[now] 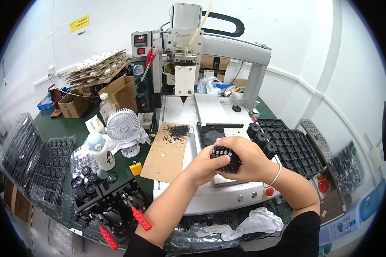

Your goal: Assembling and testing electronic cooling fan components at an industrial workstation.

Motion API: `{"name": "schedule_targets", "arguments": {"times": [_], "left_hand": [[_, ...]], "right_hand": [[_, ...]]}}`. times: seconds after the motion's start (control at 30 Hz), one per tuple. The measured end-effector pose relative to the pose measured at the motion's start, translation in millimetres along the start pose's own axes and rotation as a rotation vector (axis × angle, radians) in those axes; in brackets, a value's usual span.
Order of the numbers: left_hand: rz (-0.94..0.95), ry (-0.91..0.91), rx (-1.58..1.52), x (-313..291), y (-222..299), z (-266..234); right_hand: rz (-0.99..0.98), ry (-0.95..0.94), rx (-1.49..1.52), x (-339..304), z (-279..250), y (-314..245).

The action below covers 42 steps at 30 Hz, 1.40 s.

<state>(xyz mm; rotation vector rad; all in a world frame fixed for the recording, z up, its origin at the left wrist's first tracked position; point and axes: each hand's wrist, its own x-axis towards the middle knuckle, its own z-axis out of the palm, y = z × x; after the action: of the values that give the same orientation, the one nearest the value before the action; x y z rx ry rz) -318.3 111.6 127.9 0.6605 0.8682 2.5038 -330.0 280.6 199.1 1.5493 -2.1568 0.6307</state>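
Both hands grip a black round part [227, 165] above the front of a white bench-top machine [210, 198]. Its upper face carries rows of small studs, some with shiny tips. My left hand [201, 165] holds it from the left, with a thumb lying across its face. From the right and top, the fingers of my right hand [251, 159] curl round it and hide its far side. Just behind the hands is a black fixture plate [213, 135] on the machine bed. More black round parts [261, 139] stand to the right.
Cardboard with small black bits [165, 150] lies left of the hands. A white fan [123, 126] and a bottle [101, 152] stand farther left. Near my left forearm is a clamp jig with red handles [140, 218]. Black trays [289, 145] lie right; a white cloth [253, 222] lies in front.
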Motion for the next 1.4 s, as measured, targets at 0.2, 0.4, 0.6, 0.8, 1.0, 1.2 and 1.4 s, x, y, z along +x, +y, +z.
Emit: {"name": "schedule_targets", "arguments": {"times": [0.2, 0.4, 0.6, 0.8, 1.0, 1.2, 1.4], "left_hand": [[0.009, 0.068, 0.083, 3, 4, -1], [0.107, 0.011, 0.233, 4, 10, -5], [0.163, -0.021, 0.190, 10, -10, -4], [0.182, 0.147, 0.150, 7, 2, -1], [0.174, 0.121, 0.233, 9, -2, 2], [0.153, 0.087, 0.222, 10, -3, -3], [0.148, 0.057, 0.189, 9, -3, -3]], "right_hand": [[0.073, -0.008, 0.064, 4, 4, -3], [-0.034, 0.052, 0.061, 10, 8, -1], [0.143, -0.075, 0.061, -3, -28, 3], [0.463, -0.317, -0.143, -29, -118, 35], [0.631, -0.714, -0.302, -113, -110, 61], [0.610, -0.758, -0.242, -138, -94, 71], [0.544, -0.840, -0.277, -136, -89, 78]]}}
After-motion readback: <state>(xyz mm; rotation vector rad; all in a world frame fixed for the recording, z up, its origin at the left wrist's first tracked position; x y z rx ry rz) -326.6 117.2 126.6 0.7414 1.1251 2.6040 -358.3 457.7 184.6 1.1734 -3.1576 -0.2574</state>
